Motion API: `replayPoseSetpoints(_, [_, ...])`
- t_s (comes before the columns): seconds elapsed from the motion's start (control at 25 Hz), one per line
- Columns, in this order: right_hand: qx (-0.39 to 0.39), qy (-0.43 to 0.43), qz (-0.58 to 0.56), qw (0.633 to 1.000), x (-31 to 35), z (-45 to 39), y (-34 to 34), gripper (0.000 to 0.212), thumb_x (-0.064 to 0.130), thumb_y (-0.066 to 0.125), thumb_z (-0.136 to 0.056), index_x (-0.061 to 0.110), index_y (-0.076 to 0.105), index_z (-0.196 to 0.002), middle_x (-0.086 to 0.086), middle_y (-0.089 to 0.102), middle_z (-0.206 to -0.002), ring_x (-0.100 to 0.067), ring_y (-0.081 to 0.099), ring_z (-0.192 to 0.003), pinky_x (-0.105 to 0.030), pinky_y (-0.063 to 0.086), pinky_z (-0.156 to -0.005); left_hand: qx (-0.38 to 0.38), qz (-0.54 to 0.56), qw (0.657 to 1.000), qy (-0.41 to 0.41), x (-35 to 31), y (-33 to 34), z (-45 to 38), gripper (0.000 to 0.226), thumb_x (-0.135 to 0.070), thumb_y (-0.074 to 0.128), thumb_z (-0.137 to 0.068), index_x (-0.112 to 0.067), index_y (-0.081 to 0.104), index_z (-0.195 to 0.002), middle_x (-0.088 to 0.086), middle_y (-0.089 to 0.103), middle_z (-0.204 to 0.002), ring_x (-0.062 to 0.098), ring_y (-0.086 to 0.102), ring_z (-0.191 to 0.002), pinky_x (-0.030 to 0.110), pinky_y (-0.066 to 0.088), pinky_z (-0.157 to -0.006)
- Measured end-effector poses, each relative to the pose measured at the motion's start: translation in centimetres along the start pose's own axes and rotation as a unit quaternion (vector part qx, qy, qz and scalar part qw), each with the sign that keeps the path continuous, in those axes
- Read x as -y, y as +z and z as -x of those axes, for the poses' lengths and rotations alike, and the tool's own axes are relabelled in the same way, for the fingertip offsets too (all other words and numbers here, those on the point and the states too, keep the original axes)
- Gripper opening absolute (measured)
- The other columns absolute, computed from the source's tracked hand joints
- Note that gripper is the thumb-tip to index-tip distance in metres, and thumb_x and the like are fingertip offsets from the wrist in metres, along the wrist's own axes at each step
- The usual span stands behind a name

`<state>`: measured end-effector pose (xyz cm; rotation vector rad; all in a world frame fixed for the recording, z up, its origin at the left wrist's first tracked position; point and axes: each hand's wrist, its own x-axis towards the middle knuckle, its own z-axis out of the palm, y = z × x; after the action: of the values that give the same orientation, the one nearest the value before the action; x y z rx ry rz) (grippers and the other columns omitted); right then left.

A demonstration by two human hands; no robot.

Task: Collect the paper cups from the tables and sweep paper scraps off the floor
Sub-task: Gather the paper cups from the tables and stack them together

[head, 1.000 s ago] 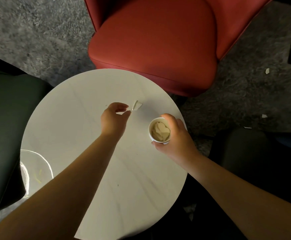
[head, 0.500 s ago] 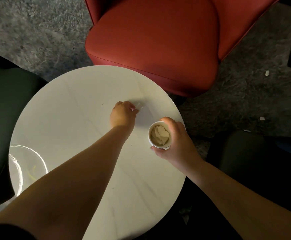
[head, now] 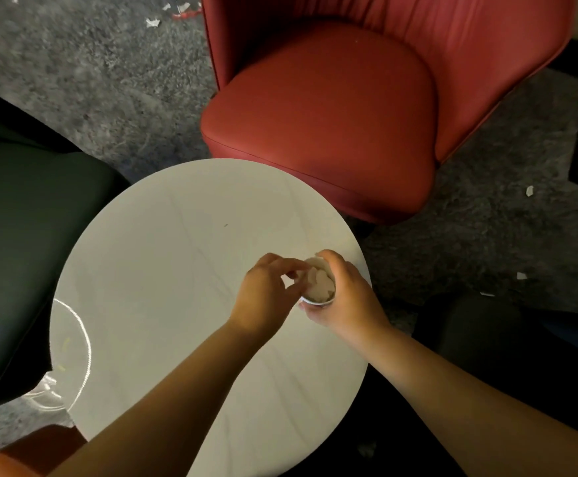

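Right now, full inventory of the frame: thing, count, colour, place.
paper cup: one, white, holding paper scraps, at the table's right edge, gripped by the right hand
round table: one, white, centre
red armchair: one, behind the table
dark chair: one, left of the table
dark seat: one, right of the table
floor scraps: several, white, on grey carpet, right side and top left
clear plastic: one piece, at the table's lower left edge
left hand: fingers pinching a white scrap over the cup's rim
right hand: wrapped round the cup
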<state>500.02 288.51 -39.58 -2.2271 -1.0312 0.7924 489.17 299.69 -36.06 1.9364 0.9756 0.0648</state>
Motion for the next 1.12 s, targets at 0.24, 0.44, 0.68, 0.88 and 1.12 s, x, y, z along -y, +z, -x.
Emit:
replayPoseSetpoints(0.24, [0.079,-0.073,0.058,0.992,5.6,0.2,0.4,0.082,0.045,0.082,-0.064,0.039,0.033,-0.13,0.007,0.052,-0.118,-0.01,0.055,-0.101,-0.019,0.052,-0.075,-0.151,0.051,0.982,-0.102,2.4,-5.3,5.9,0.022,-0.019,0.058,-0.094,-0.04,0.064,-0.093,-0.018,0.059,-0.098,-0.001,0.058,-0.072,0.004,0.04,-0.064])
replayPoseSetpoints(0.44, [0.171,-0.128,0.075,0.974,11.8,1.8,2.6,0.081,0.041,0.081,-0.067,0.037,0.033,-0.132,0.003,0.051,-0.12,-0.016,0.054,-0.103,-0.03,0.051,-0.083,-0.171,-0.037,0.954,-0.243,8.8,-9.2,15.1,0.021,-0.028,0.054,-0.096,-0.031,0.061,-0.116,-0.009,0.056,-0.116,0.006,0.059,-0.084,0.019,0.045,-0.076])
replayPoseSetpoints(0.68, [0.21,-0.172,0.11,0.956,18.7,5.8,8.1,0.081,0.04,0.081,-0.065,0.034,0.035,-0.131,0.002,0.052,-0.118,-0.016,0.054,-0.101,-0.029,0.049,-0.082,-0.155,-0.09,0.913,-0.366,16.9,-12.3,27.6,0.036,-0.033,0.045,-0.099,-0.024,0.049,-0.133,0.002,0.049,-0.135,0.025,0.047,-0.123,0.04,0.046,-0.097])
replayPoseSetpoints(0.88, [0.21,-0.203,0.119,0.949,24.6,10.5,14.4,0.078,0.04,0.081,-0.065,0.033,0.037,-0.129,0.002,0.054,-0.117,-0.017,0.054,-0.1,-0.027,0.048,-0.079,-0.183,-0.114,0.896,-0.387,22.6,-16.0,35.8,0.037,-0.034,0.041,-0.098,-0.022,0.047,-0.133,0.002,0.049,-0.134,0.027,0.043,-0.123,0.039,0.044,-0.093])
replayPoseSetpoints(1.12, [0.217,-0.209,0.099,0.948,30.7,15.0,21.2,0.076,0.04,0.082,-0.065,0.034,0.037,-0.126,0.005,0.054,-0.116,-0.015,0.054,-0.099,-0.023,0.044,-0.075,-0.211,-0.152,0.89,-0.374,27.4,-21.5,42.7,0.041,-0.036,0.043,-0.098,-0.026,0.042,-0.138,0.0,0.051,-0.131,0.025,0.045,-0.118,0.035,0.046,-0.086])
